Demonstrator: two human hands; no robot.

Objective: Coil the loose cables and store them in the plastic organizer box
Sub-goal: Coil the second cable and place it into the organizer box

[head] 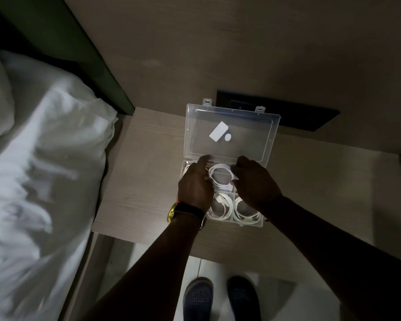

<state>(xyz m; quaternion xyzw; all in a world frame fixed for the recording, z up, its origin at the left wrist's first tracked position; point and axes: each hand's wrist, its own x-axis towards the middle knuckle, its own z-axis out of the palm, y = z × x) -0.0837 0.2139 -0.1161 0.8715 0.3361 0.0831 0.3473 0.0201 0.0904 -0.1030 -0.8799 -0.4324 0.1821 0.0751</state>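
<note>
Left hand [196, 181] is down in the far row of the clear plastic organizer box [261, 222], index finger stretched out toward the hinge, other fingers curled loosely at the edge of a coiled white cable [220, 176]. Can't really tell if it's actually pinching the cable or just pressing on it. There's a wristwatch [185, 210] with a dark strap on that wrist. Right hand [255, 181] comes in from the other side, fingers bent down against the right edge of the same coil, grip hidden under the knuckles so no call there either.

That coil sits in the far middle compartment. Two more coiled white cables are in the near row, one in the middle compartment [221, 206] and one on the right [245, 209]. The lid [232, 133] is open, tipped back to the far side, with white stickers on it.

Box is on a light wood table [134, 177]. White bedding [44, 158] off to the left, dark clogs [198, 297] on the floor at the near edge.
</note>
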